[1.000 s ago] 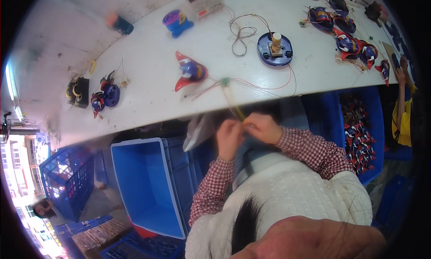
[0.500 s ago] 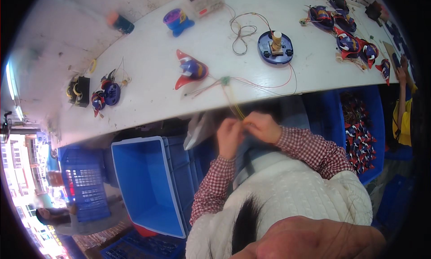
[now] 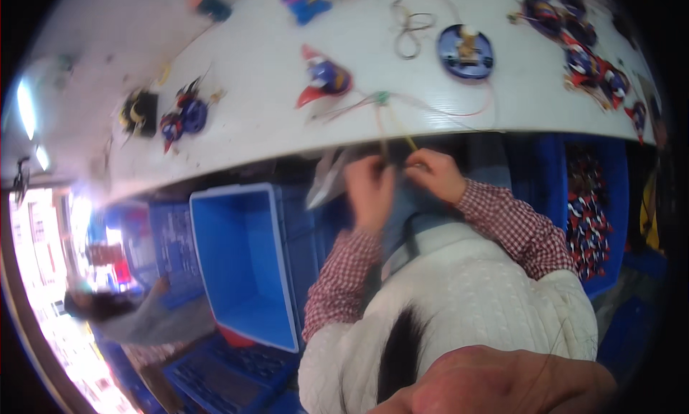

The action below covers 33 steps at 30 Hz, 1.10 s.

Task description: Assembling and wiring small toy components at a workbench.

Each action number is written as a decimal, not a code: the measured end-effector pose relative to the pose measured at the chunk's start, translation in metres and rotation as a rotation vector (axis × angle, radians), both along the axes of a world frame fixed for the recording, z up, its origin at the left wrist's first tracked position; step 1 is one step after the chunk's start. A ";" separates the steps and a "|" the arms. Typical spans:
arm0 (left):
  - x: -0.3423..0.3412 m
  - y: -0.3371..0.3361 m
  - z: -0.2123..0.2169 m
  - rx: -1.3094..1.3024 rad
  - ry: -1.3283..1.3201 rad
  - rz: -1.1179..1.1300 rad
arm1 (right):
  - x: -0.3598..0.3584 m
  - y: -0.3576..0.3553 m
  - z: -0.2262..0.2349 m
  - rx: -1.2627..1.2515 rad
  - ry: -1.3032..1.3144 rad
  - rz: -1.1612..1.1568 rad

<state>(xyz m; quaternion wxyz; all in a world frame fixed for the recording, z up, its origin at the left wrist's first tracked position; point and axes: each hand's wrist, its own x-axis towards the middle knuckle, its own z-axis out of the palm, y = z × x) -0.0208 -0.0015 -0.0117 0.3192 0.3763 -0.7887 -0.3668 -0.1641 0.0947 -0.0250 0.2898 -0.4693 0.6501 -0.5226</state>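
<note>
At the table's front edge, my right hand (image 3: 438,176) pinches a thin yellow wire (image 3: 410,141). My left hand (image 3: 369,193) is blurred by motion, its fingers closed at the end of a paler wire (image 3: 382,133). Both wires run up to a small green circuit board (image 3: 380,97) on the table, from which other thin wires spread. Left of the board lies a red, purple and white winged toy piece (image 3: 327,78). A pinkish wire leads right toward a round dark-blue base (image 3: 466,53) with a tan part standing on it.
Several toy pieces (image 3: 583,59) cluster on the white table (image 3: 265,120) at right; more parts (image 3: 192,116) lie at left. A blue and purple toy (image 3: 305,3) stands at the back. Below are a blue crate (image 3: 247,270) and a blue bin (image 3: 613,220) of toy pieces. Another person (image 3: 154,317) is at left.
My hands have moved apart, and the two wires between them now spread in a V. The whole view has shifted, with the tabletop higher in the picture.
</note>
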 end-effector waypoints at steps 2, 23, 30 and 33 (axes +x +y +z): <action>0.002 -0.009 0.018 -0.347 -0.035 0.072 | -0.003 -0.002 -0.012 -0.018 0.037 -0.089; -0.240 -0.061 0.040 -0.392 -0.272 -0.597 | -0.207 -0.048 0.084 0.043 0.646 -0.131; -0.241 -0.061 0.037 -0.424 -0.261 -0.587 | -0.194 -0.033 0.092 -0.265 0.795 -0.141; -0.234 -0.063 0.036 -0.471 -0.199 -0.521 | -0.228 -0.019 0.109 -0.178 0.694 -0.297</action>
